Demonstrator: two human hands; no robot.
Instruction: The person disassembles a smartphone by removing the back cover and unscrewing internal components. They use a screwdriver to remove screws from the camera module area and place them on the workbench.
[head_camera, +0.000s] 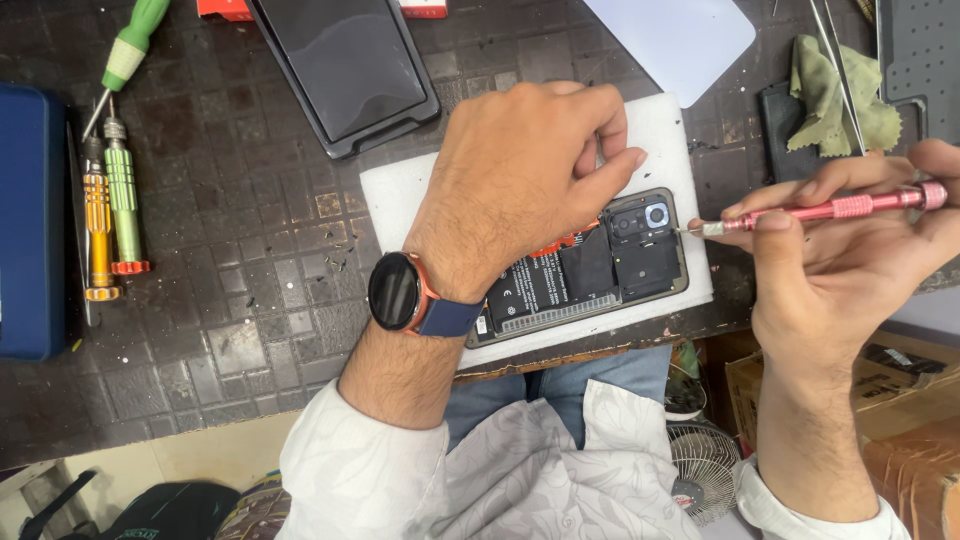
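The opened phone (590, 270) lies on a foam pad (660, 130), with screwdrivers (110, 200) well left and a cloth (835, 95) behind right.

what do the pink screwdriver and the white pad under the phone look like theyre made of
Pink screwdriver: seems metal, a coloured satin sheen, knurled grip bands and a bare silver tip. White pad: looks like soft foam, matte with a thick, slightly rough edge; could be dense plastic.
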